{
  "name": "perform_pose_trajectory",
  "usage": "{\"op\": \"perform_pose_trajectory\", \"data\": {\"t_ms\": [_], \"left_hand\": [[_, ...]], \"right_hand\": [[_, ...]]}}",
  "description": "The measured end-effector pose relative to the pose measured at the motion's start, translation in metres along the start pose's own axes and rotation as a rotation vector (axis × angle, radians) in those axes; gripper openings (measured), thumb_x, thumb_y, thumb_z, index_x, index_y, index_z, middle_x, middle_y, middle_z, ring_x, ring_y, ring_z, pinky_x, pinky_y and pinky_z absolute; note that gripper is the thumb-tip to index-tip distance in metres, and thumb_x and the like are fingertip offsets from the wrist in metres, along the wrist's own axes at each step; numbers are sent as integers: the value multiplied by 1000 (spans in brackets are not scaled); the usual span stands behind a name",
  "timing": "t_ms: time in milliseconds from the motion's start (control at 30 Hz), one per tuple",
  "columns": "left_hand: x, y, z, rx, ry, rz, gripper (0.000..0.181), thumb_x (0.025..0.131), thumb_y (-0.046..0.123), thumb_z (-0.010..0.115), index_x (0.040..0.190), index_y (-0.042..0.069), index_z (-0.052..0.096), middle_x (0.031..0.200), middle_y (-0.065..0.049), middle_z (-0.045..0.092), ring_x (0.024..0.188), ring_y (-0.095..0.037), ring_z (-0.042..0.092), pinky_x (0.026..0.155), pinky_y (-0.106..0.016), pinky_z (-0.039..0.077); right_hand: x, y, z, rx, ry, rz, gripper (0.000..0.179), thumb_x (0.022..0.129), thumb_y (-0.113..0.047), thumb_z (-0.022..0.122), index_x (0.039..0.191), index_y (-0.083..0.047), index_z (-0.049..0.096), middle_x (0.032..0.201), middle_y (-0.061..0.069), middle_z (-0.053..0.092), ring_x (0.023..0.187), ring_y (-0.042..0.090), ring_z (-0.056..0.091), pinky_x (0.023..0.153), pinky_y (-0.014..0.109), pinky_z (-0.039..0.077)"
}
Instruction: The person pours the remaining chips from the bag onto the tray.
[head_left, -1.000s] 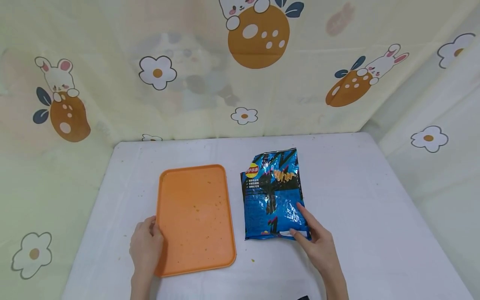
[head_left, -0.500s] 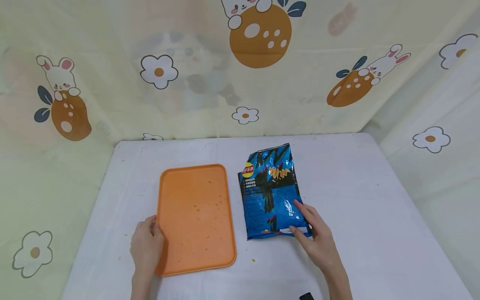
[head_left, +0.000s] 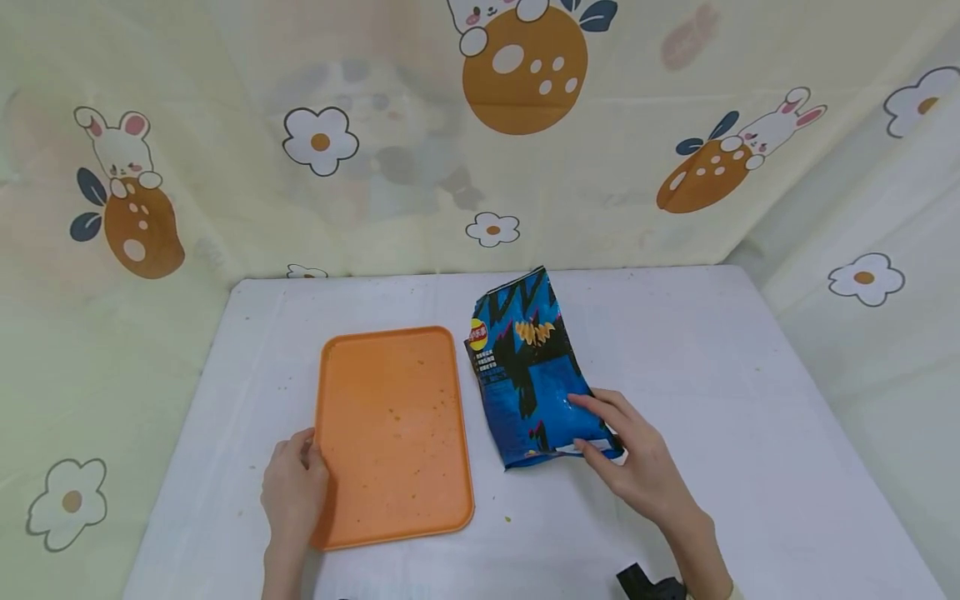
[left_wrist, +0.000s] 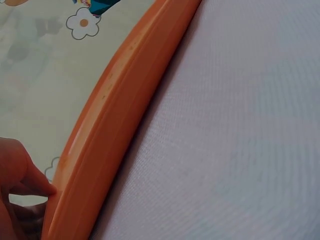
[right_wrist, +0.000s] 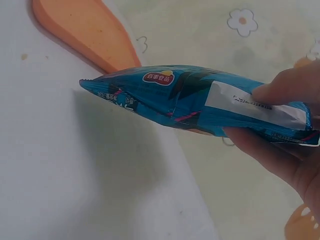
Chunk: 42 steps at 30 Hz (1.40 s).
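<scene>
A blue-and-black chip bag (head_left: 528, 375) is tilted, its top leaning left, beside the tray's right edge. My right hand (head_left: 641, 458) pinches its lower right corner, thumb on one face and fingers under the other in the right wrist view. There the bag (right_wrist: 175, 95) hangs above the table, with a shadow beneath. A shallow orange tray (head_left: 393, 433) lies on the table to the left, with several crumbs on it. My left hand (head_left: 295, 487) holds the tray's left rim; in the left wrist view a fingertip of the hand (left_wrist: 17, 175) presses that rim.
The white-covered table (head_left: 750, 458) carries scattered crumbs, one bright crumb (head_left: 507, 519) just right of the tray. A patterned curtain (head_left: 390, 217) stands along the back and sides. At the bottom edge, a black object (head_left: 651, 583) shows by the right wrist.
The chip bag has swung its top up and to the left and tilted more, with my right hand turning along. The left hand and tray have stayed in place.
</scene>
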<state>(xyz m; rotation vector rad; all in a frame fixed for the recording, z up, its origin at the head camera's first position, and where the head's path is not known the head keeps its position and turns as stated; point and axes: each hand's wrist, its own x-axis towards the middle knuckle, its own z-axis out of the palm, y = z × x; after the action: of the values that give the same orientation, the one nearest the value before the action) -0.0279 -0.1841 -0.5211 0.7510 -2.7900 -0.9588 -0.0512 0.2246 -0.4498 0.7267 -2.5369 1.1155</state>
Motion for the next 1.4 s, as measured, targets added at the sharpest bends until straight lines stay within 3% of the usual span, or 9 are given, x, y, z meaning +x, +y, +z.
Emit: {"op": "perform_pose_trajectory", "data": {"t_ms": [233, 433, 633, 767, 1000, 1200, 1400], "left_hand": [[0, -1, 0, -13, 12, 19, 34, 100, 4, 54, 132, -4, 63, 104, -24, 64, 79, -30, 60, 63, -34, 44], [-1, -1, 1, -16, 4, 1, 34, 102, 5, 53, 134, -3, 62, 106, -23, 63, 83, -31, 61, 68, -40, 49], [-2, -1, 1, -34, 1, 2, 34, 103, 6, 52, 134, -4, 61, 108, -25, 63, 85, -33, 62, 71, -42, 51], [-2, -3, 1, -40, 8, 20, 34, 102, 6, 53, 133, -4, 62, 107, -24, 64, 85, -33, 63, 68, -38, 49], [0, -5, 2, -54, 0, 24, 34, 103, 6, 53, 134, -3, 62, 108, -24, 64, 87, -34, 65, 72, -44, 53], [-1, -6, 1, -55, -29, 14, 34, 104, 7, 52, 135, -2, 61, 107, -24, 63, 85, -32, 62, 69, -39, 50], [1, -6, 1, -46, -5, 39, 34, 103, 6, 53, 134, -4, 62, 106, -24, 64, 84, -33, 62, 70, -42, 51]], "right_hand": [[20, -7, -12, 16, -32, -165, 69, 68, 16, 84, 131, -3, 65, 128, 12, 64, 114, 18, 62, 100, 7, 42], [30, -13, -16, 24, -62, -207, 66, 68, 16, 82, 129, -4, 66, 126, 12, 65, 112, 20, 63, 100, 7, 43], [42, -20, -21, 49, -96, -264, 57, 76, 12, 80, 129, -5, 67, 128, 13, 65, 108, 21, 65, 93, 9, 48], [54, -27, -24, 25, -120, -332, 59, 72, 14, 79, 126, -6, 67, 125, 12, 66, 103, 22, 66, 86, 11, 52], [75, -38, -29, -3, -243, -378, 50, 80, 10, 74, 126, -8, 67, 126, 10, 64, 93, 16, 65, 64, 12, 49], [90, -49, -27, -65, -363, -429, 43, 84, 5, 76, 125, -7, 67, 127, 8, 65, 100, 17, 66, 67, 19, 53], [108, -62, -25, -96, -475, -477, 38, 88, 1, 74, 124, -7, 66, 128, 5, 64, 97, 12, 65, 67, 19, 52]]}}
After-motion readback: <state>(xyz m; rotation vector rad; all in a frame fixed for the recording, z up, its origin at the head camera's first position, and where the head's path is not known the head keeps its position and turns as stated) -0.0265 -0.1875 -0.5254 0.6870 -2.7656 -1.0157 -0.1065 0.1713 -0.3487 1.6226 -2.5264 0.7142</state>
